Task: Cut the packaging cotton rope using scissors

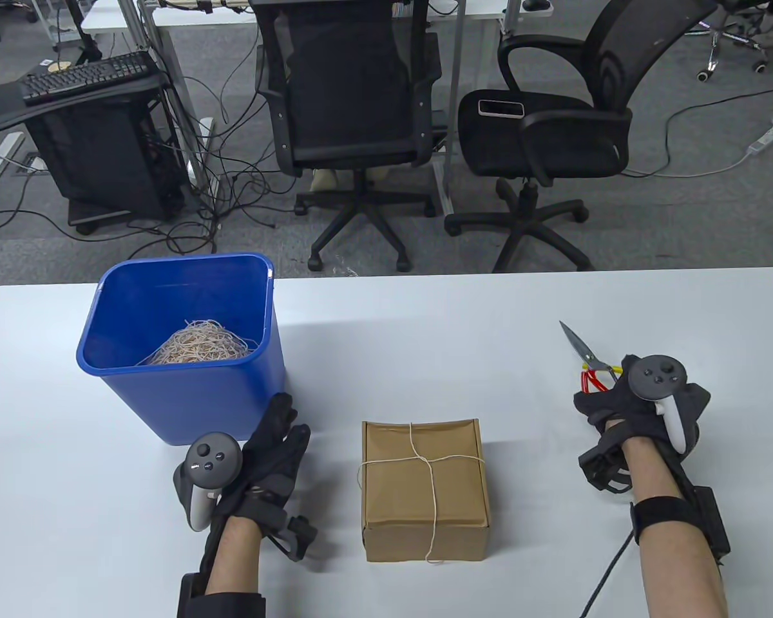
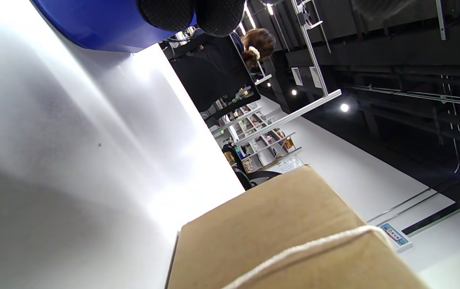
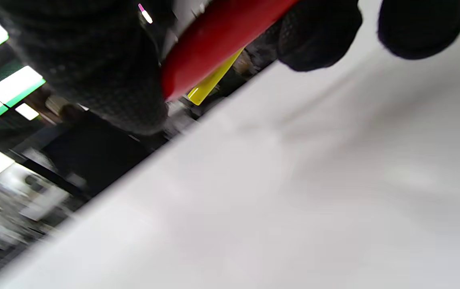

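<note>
A brown cardboard box (image 1: 424, 486) sits near the table's front middle, tied crosswise with white cotton rope (image 1: 433, 479). The box (image 2: 286, 237) and rope (image 2: 306, 249) also show in the left wrist view. My left hand (image 1: 277, 450) lies flat and empty on the table, left of the box, next to the blue bin. My right hand (image 1: 609, 402) is at the right, gripping the red handles (image 3: 217, 40) of the scissors (image 1: 586, 357). Their blades (image 1: 576, 343) point away to the far left, closed.
A blue plastic bin (image 1: 180, 351) holding a heap of cut rope (image 1: 200, 344) stands at the table's left. Office chairs (image 1: 354, 129) and cables lie beyond the far table edge (image 1: 425, 273).
</note>
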Tool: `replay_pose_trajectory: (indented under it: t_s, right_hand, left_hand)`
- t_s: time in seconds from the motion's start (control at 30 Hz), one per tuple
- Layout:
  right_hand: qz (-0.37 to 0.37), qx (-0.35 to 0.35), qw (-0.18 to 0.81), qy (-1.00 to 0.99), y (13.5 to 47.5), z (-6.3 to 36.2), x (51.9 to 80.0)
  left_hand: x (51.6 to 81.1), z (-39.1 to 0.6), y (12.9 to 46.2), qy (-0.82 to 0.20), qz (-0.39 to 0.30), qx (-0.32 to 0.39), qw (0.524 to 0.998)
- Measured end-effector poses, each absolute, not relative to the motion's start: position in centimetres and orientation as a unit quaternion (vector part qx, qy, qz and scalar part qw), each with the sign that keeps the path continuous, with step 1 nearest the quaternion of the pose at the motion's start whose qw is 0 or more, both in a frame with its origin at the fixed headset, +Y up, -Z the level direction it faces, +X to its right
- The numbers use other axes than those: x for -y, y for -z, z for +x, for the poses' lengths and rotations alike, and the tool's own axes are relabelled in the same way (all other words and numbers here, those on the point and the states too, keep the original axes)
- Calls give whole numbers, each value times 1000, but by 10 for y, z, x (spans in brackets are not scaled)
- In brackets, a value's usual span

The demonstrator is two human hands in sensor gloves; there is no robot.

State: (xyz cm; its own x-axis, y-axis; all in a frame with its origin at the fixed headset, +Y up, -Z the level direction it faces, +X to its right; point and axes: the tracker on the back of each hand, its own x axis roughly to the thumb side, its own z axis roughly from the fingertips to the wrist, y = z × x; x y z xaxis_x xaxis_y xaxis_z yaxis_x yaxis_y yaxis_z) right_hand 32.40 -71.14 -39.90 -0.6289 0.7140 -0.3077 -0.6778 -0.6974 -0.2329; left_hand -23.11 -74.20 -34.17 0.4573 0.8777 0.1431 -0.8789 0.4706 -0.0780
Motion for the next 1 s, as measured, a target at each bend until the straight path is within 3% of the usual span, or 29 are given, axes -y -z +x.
replay_pose_trajectory:
  t_s: [0.13,0.23,0.4,0.63,0.8,0.9,1.0]
  right_hand:
    - [-126,63,587,-797,391,307,706]
    - [-90,18,684,-723,384,285,709]
    - [-3,-8,675,-738,379,252,709]
    - [65,-32,624,-778,375,226,696]
    - [103,-93,580,-803,370,217,693]
    - [154,-186,510,-825,365,211,690]
    - [148,-179,534,-813,364,204,686]
  left_hand:
    - [741,-229,341,-514,4,88,854]
    - [738,-223,340,-514,4,100,852]
    - [735,-208,337,-509,19,134,850]
    - [734,-179,335,-426,-46,197,882]
    - [738,-165,335,-369,-82,222,899]
    - [740,-162,336,-361,-103,227,899]
    - [743,-162,337,-369,-130,226,892]
